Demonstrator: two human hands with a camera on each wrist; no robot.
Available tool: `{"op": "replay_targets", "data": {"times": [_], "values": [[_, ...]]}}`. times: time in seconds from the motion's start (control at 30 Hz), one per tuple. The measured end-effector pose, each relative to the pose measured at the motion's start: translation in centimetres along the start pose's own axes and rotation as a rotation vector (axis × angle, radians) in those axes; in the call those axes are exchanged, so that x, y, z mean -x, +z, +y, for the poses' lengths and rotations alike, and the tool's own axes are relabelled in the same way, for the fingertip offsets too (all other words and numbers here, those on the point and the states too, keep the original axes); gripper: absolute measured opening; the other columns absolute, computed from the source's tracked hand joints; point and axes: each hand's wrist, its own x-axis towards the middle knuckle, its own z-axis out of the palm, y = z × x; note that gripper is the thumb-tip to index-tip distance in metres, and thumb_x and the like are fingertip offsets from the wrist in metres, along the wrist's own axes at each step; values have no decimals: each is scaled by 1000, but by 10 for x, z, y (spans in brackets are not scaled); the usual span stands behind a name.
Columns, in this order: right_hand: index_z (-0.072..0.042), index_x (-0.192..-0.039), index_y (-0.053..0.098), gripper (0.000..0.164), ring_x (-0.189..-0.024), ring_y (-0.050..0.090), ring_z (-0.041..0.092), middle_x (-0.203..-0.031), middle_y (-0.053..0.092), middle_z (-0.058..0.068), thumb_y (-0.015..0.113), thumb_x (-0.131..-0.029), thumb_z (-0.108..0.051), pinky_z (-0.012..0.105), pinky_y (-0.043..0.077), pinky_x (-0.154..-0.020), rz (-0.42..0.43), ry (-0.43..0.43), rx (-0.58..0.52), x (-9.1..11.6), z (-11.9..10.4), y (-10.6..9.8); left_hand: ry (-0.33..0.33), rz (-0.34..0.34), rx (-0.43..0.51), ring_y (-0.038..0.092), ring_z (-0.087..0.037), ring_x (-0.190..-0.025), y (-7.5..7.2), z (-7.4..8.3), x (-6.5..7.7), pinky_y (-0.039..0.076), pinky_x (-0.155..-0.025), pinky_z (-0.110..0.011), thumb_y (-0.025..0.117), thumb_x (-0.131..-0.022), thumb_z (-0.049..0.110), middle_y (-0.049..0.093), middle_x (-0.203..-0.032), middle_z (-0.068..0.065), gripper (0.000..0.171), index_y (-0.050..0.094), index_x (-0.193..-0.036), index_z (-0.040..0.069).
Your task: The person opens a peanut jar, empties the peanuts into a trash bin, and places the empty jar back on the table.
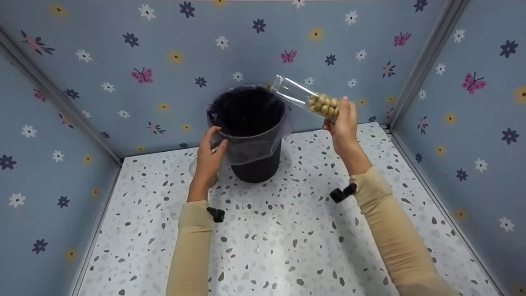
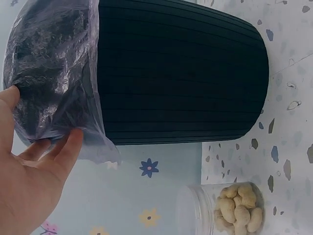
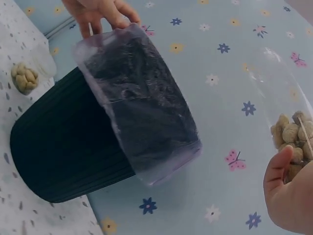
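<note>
A black trash can (image 1: 257,168) stands on the speckled surface, its rim covered by a translucent purple-grey bag (image 1: 254,150). My left hand (image 1: 210,156) grips the left side of the bagged rim, also seen in the left wrist view with the fingers on the bag (image 2: 54,63). In my right hand (image 1: 345,127) is a clear plastic jar (image 1: 294,91), tilted, its far end over the can's right rim. Round, tan, nut-like pieces (image 3: 291,132) sit at the end of the jar that my fingers hold.
A second clear jar (image 2: 195,208) with peanuts (image 2: 239,208) stands on the speckled surface (image 1: 263,246) left of the can, partly behind my left hand in the head view. Flowered blue panels (image 1: 246,41) rise behind and at both sides.
</note>
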Motion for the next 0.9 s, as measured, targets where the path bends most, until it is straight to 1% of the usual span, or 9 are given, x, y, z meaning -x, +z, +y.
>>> {"op": "replay_targets", "data": {"times": [0.13,0.27,0.33,0.43,0.5,0.57,0.7,0.77,0.9], "values": [[-9,-114,40,28,-59,44,13,-90,50,11,40,-105,-36,21,42,-48,-23,-6,105,-19,-10,21,-22,-8,9,43,-35,-129,2,-1,0,43,-98,-54,55,-100,10,41,-143,-18,42,44,-140,3],[-9,-114,42,27,-57,44,13,-88,49,10,40,-105,-34,21,42,-48,-73,-56,236,-32,-14,39,-30,-8,24,45,-35,-128,2,-4,1,43,-98,-53,55,-100,10,40,-144,-17,43,44,-141,4],[-8,-115,43,27,-57,43,13,-86,47,9,41,-105,-33,22,42,-48,-103,-81,290,-36,-13,46,-21,0,25,45,-35,-128,4,-12,0,43,-97,-53,55,-100,11,40,-145,-17,43,44,-142,5],[-7,-115,44,27,-55,42,12,-86,48,7,41,-105,-32,22,41,-47,-147,-119,364,-41,-9,56,-26,13,22,46,-32,-127,6,-27,-3,43,-98,-52,55,-101,15,40,-145,-14,44,44,-143,9],[-6,-117,45,28,-55,42,11,-90,49,7,42,-105,-31,22,41,-47,-178,-137,402,-43,-6,59,-29,20,24,47,-30,-126,7,-36,-4,43,-98,-52,56,-100,19,41,-145,-11,44,44,-143,13],[-5,-119,46,30,-54,43,11,-96,52,8,43,-105,-31,23,41,-47,-203,-158,437,-45,-3,60,-38,23,23,50,-28,-123,6,-39,-4,43,-98,-50,56,-100,22,42,-143,-9,44,45,-142,17],[-7,-122,48,33,-54,43,12,-108,53,10,44,-104,-34,25,42,-49,-245,-193,497,-45,0,60,-43,30,18,52,-27,-120,5,-39,-3,43,-98,-49,57,-100,27,44,-141,-6,43,46,-141,21],[-7,-124,48,36,-55,43,12,-113,52,10,44,-104,-36,27,43,-51,-261,-213,530,-45,0,60,-40,31,12,53,-27,-120,4,-38,-3,43,-98,-49,57,-100,27,45,-141,-5,43,46,-141,21],[-7,-127,48,39,-59,43,13,-116,51,9,43,-104,-39,29,43,-53,-286,-233,575,-44,-1,60,-40,18,14,52,-28,-122,4,-38,-3,43,-99,-49,56,-101,27,42,-143,-5,43,45,-142,20]]}}
